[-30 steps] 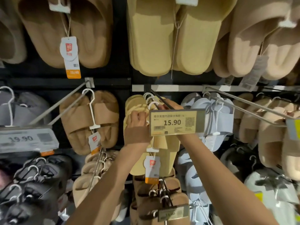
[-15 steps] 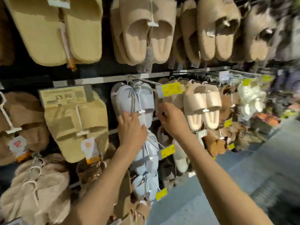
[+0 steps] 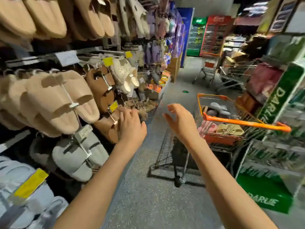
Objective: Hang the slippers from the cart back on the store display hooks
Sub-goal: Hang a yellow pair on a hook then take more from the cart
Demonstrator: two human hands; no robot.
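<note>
Both hands empty, fingers loose. The right hand (image 3: 179,120) sits just left of the orange wire cart (image 3: 244,123) holding the leftover fuzzy slippers (image 3: 230,129), so it's nearer; the left hand (image 3: 132,128) hangs by the brown slippers on the rack (image 3: 102,90).

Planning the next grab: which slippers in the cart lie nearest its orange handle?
The tan pair, just behind the handle; the pink pair lies left, the grey farther back.

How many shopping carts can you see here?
3: one orange cart right of the hands, holding slippers, and two carts farther down the aisle. More may be hidden behind the shelves.
</note>
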